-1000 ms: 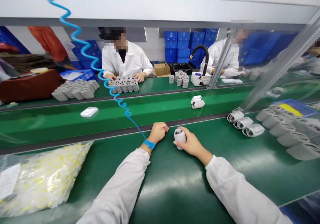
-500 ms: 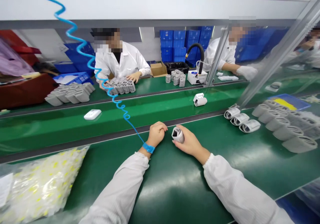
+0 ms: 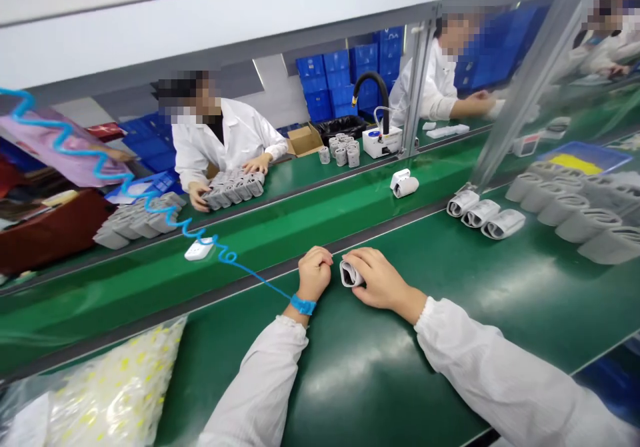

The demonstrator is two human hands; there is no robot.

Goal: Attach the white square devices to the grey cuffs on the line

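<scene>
Holding a rolled grey cuff [image 3: 350, 274] under the cupped right hand [image 3: 383, 279], open end turned left, long axis running roughly along the green belt [image 3: 390, 394] near its far edge; the loosely closed left hand [image 3: 315, 274] sat just beside, empty.

I'm working at a factory assembly line, with green conveyor belts [image 3: 380, 394] running past me and co-workers in white coats [image 3: 225, 137] along them. Blue crates [image 3: 320, 80] stand stacked behind, and an anti-static strap [image 3: 303, 304] circles my wrist above my left hand [image 3: 315, 274].
</scene>
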